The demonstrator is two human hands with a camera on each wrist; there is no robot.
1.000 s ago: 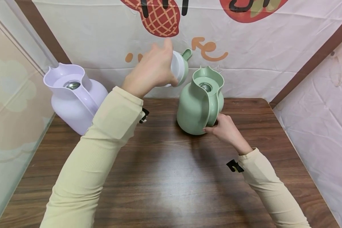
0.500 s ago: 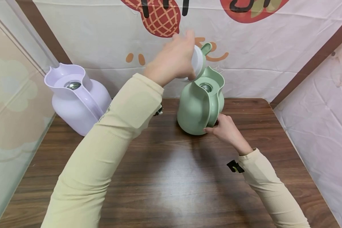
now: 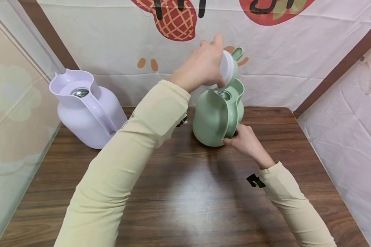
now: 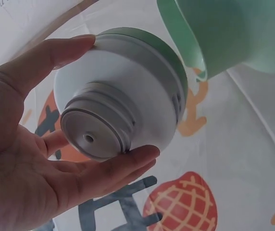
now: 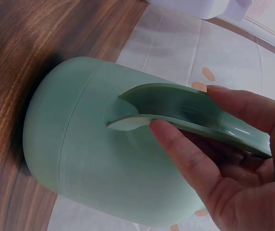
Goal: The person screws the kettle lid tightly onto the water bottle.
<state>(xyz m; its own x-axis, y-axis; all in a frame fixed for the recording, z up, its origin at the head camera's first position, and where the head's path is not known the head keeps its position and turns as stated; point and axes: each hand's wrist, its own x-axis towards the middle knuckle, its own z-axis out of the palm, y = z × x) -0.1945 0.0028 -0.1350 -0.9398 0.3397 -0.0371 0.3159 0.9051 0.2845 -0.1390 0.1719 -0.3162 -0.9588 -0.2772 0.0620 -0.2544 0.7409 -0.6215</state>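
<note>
My left hand [image 3: 202, 65] grips a white-and-green jug lid [image 3: 229, 68] by its sides, tilted, just above the mouth of the green thermos jug [image 3: 207, 120]. In the left wrist view the lid's threaded stopper [image 4: 96, 120] faces the camera, with thumb and fingers spread around the white rim. The jug stands upright on the table, its round metallic opening [image 3: 224, 95] uncovered. My right hand [image 3: 246, 141] holds the lower part of its handle; the right wrist view has fingers on both sides of that green handle [image 5: 181, 103].
A lilac thermos jug [image 3: 86, 116], also lidless, stands at the left behind my left forearm. The brown wooden table [image 3: 185, 206] meets a printed white cloth [image 3: 111, 44] at the back. Cloth panels flank both sides.
The left hand has carried the lid rightward, from left of the green jug to over its mouth. The right hand and the green jug have stayed in place.
</note>
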